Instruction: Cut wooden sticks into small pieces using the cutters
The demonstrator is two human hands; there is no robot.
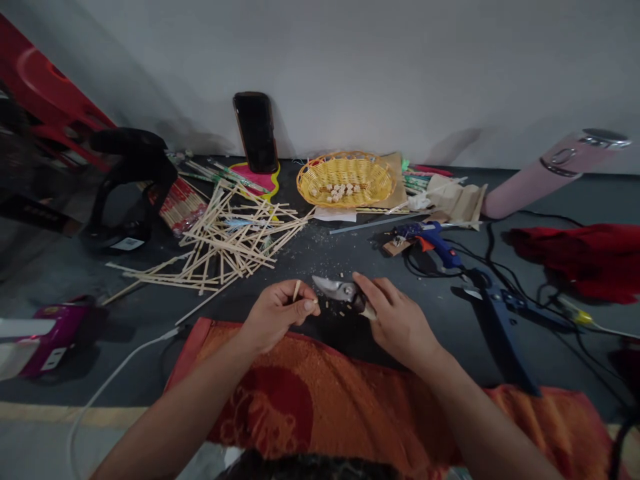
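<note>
Between the thumb and fingers of my left hand (283, 310) is a thin wooden stick (297, 290), with its short end showing upward. My right hand (397, 317) is closed round the handle of the pruning shears (341, 289), whose blades point left toward my left hand. A small gap separates the blade tip from my left fingers. Small cut wooden pieces (342, 313) lie on the dark table beneath the shears. Beyond my left hand is a loose pile of wooden sticks (225, 240). A yellow woven basket (310, 175) holds several small pale pieces.
A phone (256, 130) leans on the wall at the back. To the right are a blue glue gun (435, 243), cables, a dark blue tool (500, 327), a pink bottle (540, 170) and red cloth (590, 257). An orange towel (350, 393) covers the front edge.
</note>
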